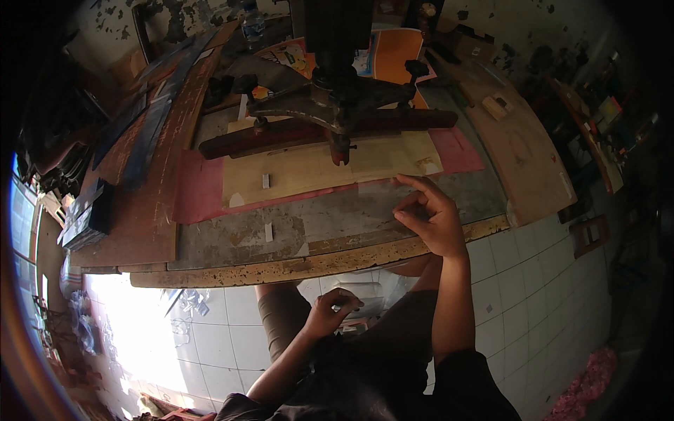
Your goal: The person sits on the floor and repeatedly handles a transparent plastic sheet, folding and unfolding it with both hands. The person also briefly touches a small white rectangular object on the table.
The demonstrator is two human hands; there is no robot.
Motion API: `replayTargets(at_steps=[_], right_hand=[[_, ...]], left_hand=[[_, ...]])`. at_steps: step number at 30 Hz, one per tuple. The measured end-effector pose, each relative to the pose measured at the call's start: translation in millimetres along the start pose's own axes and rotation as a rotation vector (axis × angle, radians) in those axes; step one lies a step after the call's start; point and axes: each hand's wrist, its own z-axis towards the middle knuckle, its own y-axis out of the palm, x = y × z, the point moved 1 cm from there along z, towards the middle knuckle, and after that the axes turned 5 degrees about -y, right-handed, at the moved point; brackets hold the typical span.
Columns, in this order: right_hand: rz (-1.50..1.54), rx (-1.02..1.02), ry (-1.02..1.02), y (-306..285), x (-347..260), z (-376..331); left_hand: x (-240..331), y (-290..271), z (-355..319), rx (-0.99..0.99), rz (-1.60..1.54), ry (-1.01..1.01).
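My right hand point(435, 221) hovers above the front of the grey worktop point(337, 214), just right of the press. Its index finger reaches forward, apart from the thumb, and nothing shows between them. Over my lap, my left hand point(331, 313) is closed with its fingers curled to the thumb; whatever it may hold is too small to make out. Ahead of my hands stands a dark metal press point(337, 105) with a dark red crossbar point(232, 144). Beneath it lies a yellowish sheet point(295, 172) over a pink-red sheet point(198, 186). A small pale piece point(266, 181) rests on the yellowish sheet, another point(269, 232) on the worktop.
The worktop has a worn wooden front edge point(323, 256). Brown boards flank it; dark strips point(151, 133) and a dark box-like stack point(88, 214) lie on the left one, a small wooden block point(497, 107) on the right one. Orange printed sheets point(397, 56) are behind the press.
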Motion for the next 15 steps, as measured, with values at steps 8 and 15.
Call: replayTargets(at_steps=[8, 15], right_hand=[[0.009, 0.002, 0.001, 0.6, -0.9, 0.1], [0.013, 0.004, 0.011, -0.3, -1.7, 0.0]], left_hand=[[-1.2, -0.9, -0.9, -0.007, -0.028, 0.004], [-2.1, -1.6, -0.5, -0.007, -0.029, -0.002]])
